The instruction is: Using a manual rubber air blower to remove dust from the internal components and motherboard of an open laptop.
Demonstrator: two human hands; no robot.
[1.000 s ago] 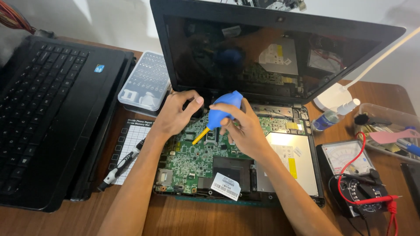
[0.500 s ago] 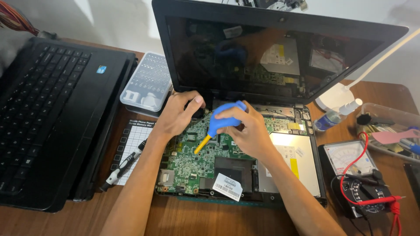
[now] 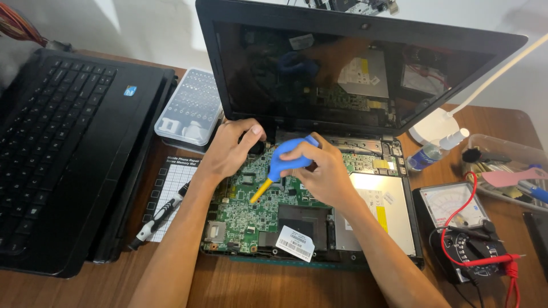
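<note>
Blue air blower [image 3: 283,161] — right-hand fingers [image 3: 298,153] clenched

Upright screen [image 3: 319,74] blocks behind; green board [image 3: 251,211] lies open.

A blue rubber air blower [image 3: 287,159] (yellow nozzle tilted down-left) sits squeezed just above the green motherboard [image 3: 257,208], near its upper edge.

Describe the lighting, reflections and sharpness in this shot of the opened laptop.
Head view: bright, even light, soft shadows under the forearms; the dark screen mirrors the green circuit board and the blue air blower in the right hand; left hand sharp; mild wide-angle bending at the edges.
</note>
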